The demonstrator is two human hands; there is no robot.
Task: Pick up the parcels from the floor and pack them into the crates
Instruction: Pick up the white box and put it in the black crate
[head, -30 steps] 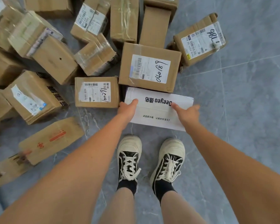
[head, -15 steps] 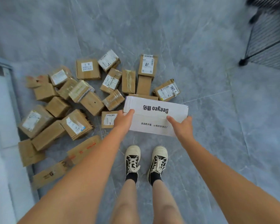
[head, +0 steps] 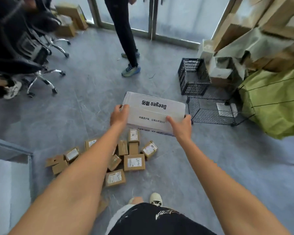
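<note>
Above the scattered brown parcels [head: 134,162] on the grey floor [head: 95,92], a white printed box [head: 154,112] is carried between both hands. The left hand [head: 118,116] curls round its left end and the right hand [head: 181,125] clamps the near right corner, thumb on top. It looks like stiff cardboard, flat and broad, probably light since it rides level at arm's length; its smooth faces could slip, so opposite ends or the underside are the sound places to hold. A wire crate [head: 212,110] and a black plastic crate [head: 193,77] stand just to the right. Compared with half a second ago, the box has risen well clear of the pile, the view has swung up to show the crates, and the grip on the two ends is unchanged.
</note>
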